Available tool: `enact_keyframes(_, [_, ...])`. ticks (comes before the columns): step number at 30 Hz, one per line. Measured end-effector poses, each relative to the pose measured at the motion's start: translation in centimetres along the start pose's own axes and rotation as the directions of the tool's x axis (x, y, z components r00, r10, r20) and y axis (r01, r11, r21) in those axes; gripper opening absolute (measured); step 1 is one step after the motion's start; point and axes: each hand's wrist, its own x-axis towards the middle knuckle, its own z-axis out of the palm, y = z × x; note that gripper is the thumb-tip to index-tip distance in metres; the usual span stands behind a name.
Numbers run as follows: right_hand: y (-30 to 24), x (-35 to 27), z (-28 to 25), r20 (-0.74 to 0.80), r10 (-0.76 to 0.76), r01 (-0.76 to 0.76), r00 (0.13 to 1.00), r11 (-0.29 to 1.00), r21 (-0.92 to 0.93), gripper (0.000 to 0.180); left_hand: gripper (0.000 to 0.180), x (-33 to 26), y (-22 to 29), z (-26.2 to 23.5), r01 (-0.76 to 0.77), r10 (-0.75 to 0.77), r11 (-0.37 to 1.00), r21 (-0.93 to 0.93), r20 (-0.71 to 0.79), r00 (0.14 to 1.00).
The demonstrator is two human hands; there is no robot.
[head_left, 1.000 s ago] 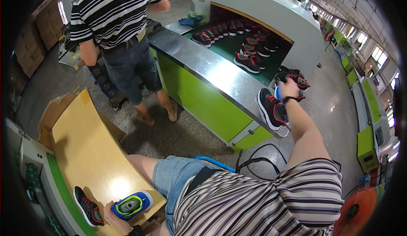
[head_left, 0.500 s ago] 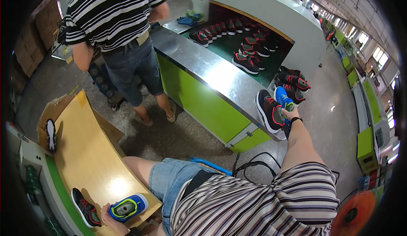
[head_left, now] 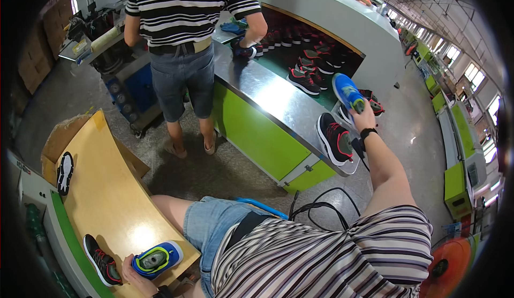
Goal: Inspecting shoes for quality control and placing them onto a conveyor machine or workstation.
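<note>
My right hand (head_left: 364,117) is raised over the corner of the steel counter (head_left: 267,92) and grips a blue shoe last (head_left: 347,92). Just below it a black shoe with red trim (head_left: 333,138) lies on the counter's corner. My left hand (head_left: 134,274) rests at the lower left on the curved wooden board (head_left: 107,191), holding a blue last with a green-yellow top (head_left: 156,258). A black and red shoe (head_left: 100,259) lies right beside that hand.
A person in a striped shirt and denim shorts (head_left: 187,41) stands at the green counter, one hand on a shoe. Several black and red shoes (head_left: 302,76) ride the conveyor behind. A black shoe (head_left: 65,172) lies at the board's far end. Cables (head_left: 321,207) lie on the floor.
My right hand has lifted the blue last up away from the black shoe, which stays on the counter corner. A black shoe has appeared at the board's far end. The view has shifted.
</note>
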Motion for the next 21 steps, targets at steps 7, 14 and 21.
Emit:
enact_keyframes(7, [-16.2,-1.5,11.0,0.397,-0.018,-0.057,0.917,0.983,0.177,0.07,0.056,-0.3,1.3,-0.2,0.047,-0.045,0.998,0.05,-0.038,0.998])
enact_keyframes(14, [-16.4,-5.8,20.7,0.454,0.059,-0.232,0.889,0.913,0.336,0.079,0.055,-3.2,8.1,-0.4,0.41,-0.515,0.786,-0.464,-0.122,0.849])
enact_keyframes(21, [-15.4,-10.4,18.9,0.313,-0.036,-0.178,0.949,0.758,0.628,0.089,0.083,0.9,16.6,6.4,0.346,-0.632,0.714,-0.608,-0.349,0.692])
